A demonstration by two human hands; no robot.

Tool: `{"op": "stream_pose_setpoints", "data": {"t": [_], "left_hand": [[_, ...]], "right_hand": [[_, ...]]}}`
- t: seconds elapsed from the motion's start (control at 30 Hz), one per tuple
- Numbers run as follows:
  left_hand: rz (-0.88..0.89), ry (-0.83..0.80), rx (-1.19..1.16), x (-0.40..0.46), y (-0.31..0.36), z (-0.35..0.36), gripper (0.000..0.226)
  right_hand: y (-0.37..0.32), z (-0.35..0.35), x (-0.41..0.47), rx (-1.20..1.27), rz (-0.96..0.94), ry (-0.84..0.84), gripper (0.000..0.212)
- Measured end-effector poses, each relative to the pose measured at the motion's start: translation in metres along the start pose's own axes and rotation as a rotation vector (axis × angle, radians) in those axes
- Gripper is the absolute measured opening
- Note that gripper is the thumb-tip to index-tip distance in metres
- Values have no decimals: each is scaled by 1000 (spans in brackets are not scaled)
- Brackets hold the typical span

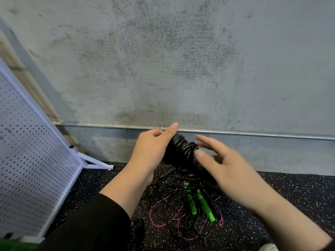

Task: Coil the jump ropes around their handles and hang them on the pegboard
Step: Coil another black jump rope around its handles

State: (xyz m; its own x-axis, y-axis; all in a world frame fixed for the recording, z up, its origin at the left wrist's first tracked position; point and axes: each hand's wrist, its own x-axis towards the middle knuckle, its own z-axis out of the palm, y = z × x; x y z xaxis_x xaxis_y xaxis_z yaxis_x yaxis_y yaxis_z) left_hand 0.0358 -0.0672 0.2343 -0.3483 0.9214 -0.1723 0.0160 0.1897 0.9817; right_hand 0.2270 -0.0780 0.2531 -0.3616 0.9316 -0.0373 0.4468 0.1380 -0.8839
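A black jump rope (pixel 182 151) is wound in a thick coil around its black handles, held up in front of the wall. My left hand (pixel 152 147) grips the coil's upper end. My right hand (pixel 226 165) hovers beside the coil with fingers spread, its thumb touching the rope. On the floor below lies a tangle of thin black and pink rope (pixel 168 214) with two green handles (pixel 204 205) and some black handles (pixel 167 173). The white pegboard (pixel 32 160) leans at the left.
A concrete wall (pixel 181 60) with a metal conduit (pixel 253 133) along its base stands right ahead. The floor is black speckled rubber (pixel 290 192). Another coiled black rope (pixel 136 230) lies under my left forearm. The pegboard's white foot (pixel 97 163) juts onto the floor.
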Motion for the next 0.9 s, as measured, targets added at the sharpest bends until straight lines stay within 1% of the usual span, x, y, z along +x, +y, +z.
{"op": "stream_pose_setpoints", "data": {"t": [0.07,0.1,0.13,0.17,0.2,0.27,0.3,0.33,0.4,0.43,0.53,0.6,0.67,0.77,0.9], "left_hand": [[-5,-8,59,-3,0,-3,56],[-23,0,53,-4,0,-5,56],[-47,12,27,-4,0,-9,54],[-68,21,-6,-2,-1,-15,50],[-90,15,-52,-1,-4,-21,47],[-156,-41,-142,1,-10,-35,48],[-197,-82,-154,2,-14,-42,49],[-234,-138,-150,0,-17,-47,48],[-247,-245,-116,-2,-24,-54,39],[-224,-259,-71,-2,-28,-56,33],[-187,-202,39,4,-42,-65,23],[-225,-168,60,10,-52,-75,27],[-246,-152,99,15,-63,-87,30],[-292,-182,190,21,-83,-107,29],[-436,-231,238,27,-116,-128,33]], "right_hand": [[3,9,1,-109,7,-72,66],[5,16,3,-149,10,-82,72],[8,23,5,-158,11,-71,71],[9,30,7,-122,18,-56,64],[10,36,10,-30,49,-50,52],[11,48,15,343,186,-94,33],[12,54,18,536,258,-141,29],[12,59,19,670,302,-185,27],[13,70,22,756,330,-244,27],[14,77,23,753,337,-253,27],[18,101,29,714,361,-217,29],[24,120,35,665,370,-177,34],[30,139,40,614,380,-180,39],[42,168,47,628,434,-226,33],[65,206,54,630,533,-267,31]]}}
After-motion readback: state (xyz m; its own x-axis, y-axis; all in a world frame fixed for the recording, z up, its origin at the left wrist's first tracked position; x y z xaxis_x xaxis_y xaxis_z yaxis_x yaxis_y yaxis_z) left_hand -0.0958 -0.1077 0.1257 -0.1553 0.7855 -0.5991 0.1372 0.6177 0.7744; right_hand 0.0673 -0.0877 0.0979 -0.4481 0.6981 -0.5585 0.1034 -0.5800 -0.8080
